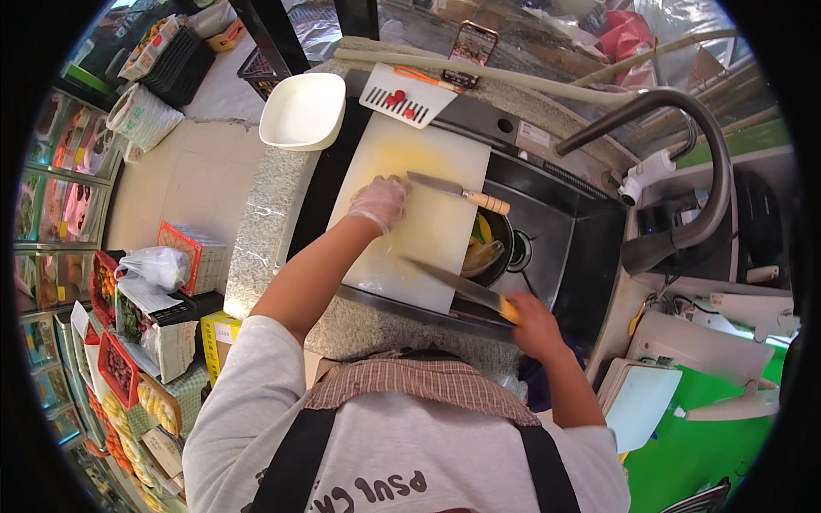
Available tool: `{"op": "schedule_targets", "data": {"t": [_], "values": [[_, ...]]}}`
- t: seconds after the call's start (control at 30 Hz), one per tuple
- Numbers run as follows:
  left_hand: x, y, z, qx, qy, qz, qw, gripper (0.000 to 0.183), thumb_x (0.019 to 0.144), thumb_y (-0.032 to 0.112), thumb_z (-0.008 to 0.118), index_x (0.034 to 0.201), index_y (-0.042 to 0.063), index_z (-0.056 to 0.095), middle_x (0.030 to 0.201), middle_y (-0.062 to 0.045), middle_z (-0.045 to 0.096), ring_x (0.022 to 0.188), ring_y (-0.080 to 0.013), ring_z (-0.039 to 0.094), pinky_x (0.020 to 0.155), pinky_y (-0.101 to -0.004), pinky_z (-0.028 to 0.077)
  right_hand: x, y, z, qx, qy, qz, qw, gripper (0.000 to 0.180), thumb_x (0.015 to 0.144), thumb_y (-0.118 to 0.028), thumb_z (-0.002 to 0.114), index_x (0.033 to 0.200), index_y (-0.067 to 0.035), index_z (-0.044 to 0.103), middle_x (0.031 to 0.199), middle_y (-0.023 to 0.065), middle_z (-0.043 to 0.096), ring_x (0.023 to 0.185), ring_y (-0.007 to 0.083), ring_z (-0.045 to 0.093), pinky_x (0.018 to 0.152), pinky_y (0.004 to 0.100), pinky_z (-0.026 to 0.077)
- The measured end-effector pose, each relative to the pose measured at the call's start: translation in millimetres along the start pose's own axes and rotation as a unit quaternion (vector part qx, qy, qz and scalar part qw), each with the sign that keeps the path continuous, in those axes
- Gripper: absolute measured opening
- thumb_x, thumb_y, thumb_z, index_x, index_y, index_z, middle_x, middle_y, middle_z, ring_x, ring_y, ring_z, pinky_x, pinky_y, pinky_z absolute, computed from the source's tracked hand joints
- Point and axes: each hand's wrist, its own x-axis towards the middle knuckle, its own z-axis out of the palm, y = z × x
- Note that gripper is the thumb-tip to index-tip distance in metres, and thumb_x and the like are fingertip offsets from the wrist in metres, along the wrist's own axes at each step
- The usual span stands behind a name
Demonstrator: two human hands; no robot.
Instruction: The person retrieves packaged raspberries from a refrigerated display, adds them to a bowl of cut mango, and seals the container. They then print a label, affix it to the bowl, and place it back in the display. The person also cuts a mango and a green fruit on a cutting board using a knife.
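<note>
A white cutting board, tinged yellow, lies across a dark sink. My left hand, in a clear plastic glove, rests on its left half with the fingers curled down; whether anything is under them is hidden. Gripped by the yellow handle in my bare right hand is a long kitchen knife. Its blade reaches over the board's near right part, and small yellow bits lie by it. A smaller knife with a wooden handle lies farther back, its handle past the board's right edge.
A pot with yellow peels stands in the sink basin. Beyond the board are a white basin and a slotted white tray holding red fruits and an orange-handled tool. A dark faucet arches at right; a phone stands behind.
</note>
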Motion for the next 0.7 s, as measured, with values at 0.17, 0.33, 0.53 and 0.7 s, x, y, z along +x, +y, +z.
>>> {"op": "schedule_targets", "data": {"t": [0.17,0.33,0.53,0.7], "values": [[-38,12,18,-0.051,0.027,-0.009,0.998,0.040,0.077,0.022,0.064,0.113,0.009,0.054,0.117,-0.015,0.052,0.108,-0.0329,0.052,0.085,-0.0425,0.049,-22,-3,-12,0.131,0.035,0.105,0.985,0.048,0.081,-0.015,0.062,0.124,-0.005,0.044,0.112,0.0217,0.056,0.101,0.0391,0.056,0.085,0.0429,0.045],[-96,13,48,-0.192,0.167,-0.079,0.964,0.062,0.074,0.026,0.067,0.128,0.007,0.044,0.122,-0.020,0.047,0.109,-0.0367,0.050,0.089,-0.0430,0.046,20,-16,14,0.079,-0.021,0.029,0.996,0.048,0.081,-0.012,0.060,0.124,-0.005,0.042,0.108,0.0217,0.058,0.095,0.0394,0.057,0.079,0.0453,0.047],[-109,14,82,-0.373,0.179,-0.125,0.902,0.065,0.069,0.011,0.068,0.129,0.006,0.043,0.123,-0.020,0.045,0.105,-0.0338,0.053,0.082,-0.0337,0.048,60,-28,36,0.046,-0.058,0.001,0.997,0.044,0.082,-0.013,0.058,0.122,-0.005,0.043,0.102,0.0203,0.060,0.086,0.0405,0.059,0.072,0.0471,0.048],[-89,13,90,-0.375,0.254,-0.100,0.886,0.059,0.070,0.007,0.066,0.125,0.004,0.046,0.121,-0.021,0.046,0.109,-0.0359,0.050,0.092,-0.0363,0.044,64,-40,25,0.039,-0.069,-0.010,0.997,0.042,0.085,-0.018,0.057,0.122,-0.006,0.043,0.098,0.0193,0.061,0.082,0.0396,0.060,0.069,0.0466,0.049]]}}
